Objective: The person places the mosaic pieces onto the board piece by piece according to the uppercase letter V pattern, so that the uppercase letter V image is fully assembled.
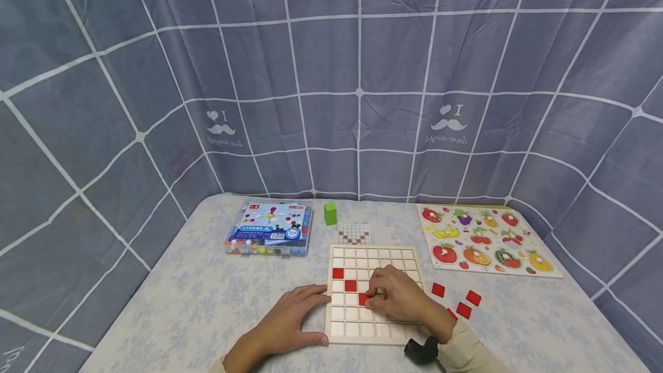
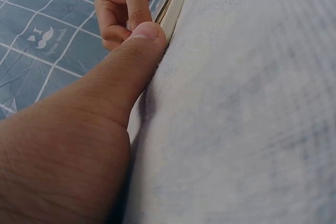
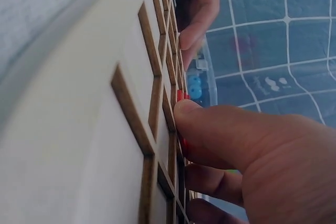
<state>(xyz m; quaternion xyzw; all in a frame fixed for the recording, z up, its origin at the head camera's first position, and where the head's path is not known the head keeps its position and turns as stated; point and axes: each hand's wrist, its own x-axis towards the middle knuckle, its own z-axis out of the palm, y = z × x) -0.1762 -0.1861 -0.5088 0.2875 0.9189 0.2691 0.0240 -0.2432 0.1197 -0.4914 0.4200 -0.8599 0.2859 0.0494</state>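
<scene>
A wooden grid board (image 1: 365,339) lies flat on the table. Two red square tiles (image 1: 338,273) sit in its cells on a diagonal, and a third red tile (image 1: 363,299) continues that line. My right hand (image 1: 403,297) pinches this third tile between thumb and fingers at its cell; the right wrist view shows the thumb (image 3: 210,124) against its red edge. My left hand (image 1: 291,314) rests beside the board, its thumb and fingertips touching the left edge. Behind the board lies a small pattern card (image 1: 354,230) with red squares on a grid.
Several loose red tiles (image 1: 463,310) lie right of the board, one partly hidden by my right wrist. A fruit puzzle board (image 1: 487,240) lies at the back right. A clear box (image 1: 269,228) of coloured parts and a green block (image 1: 330,213) stand at the back. A black object (image 1: 421,350) sits near my right wrist.
</scene>
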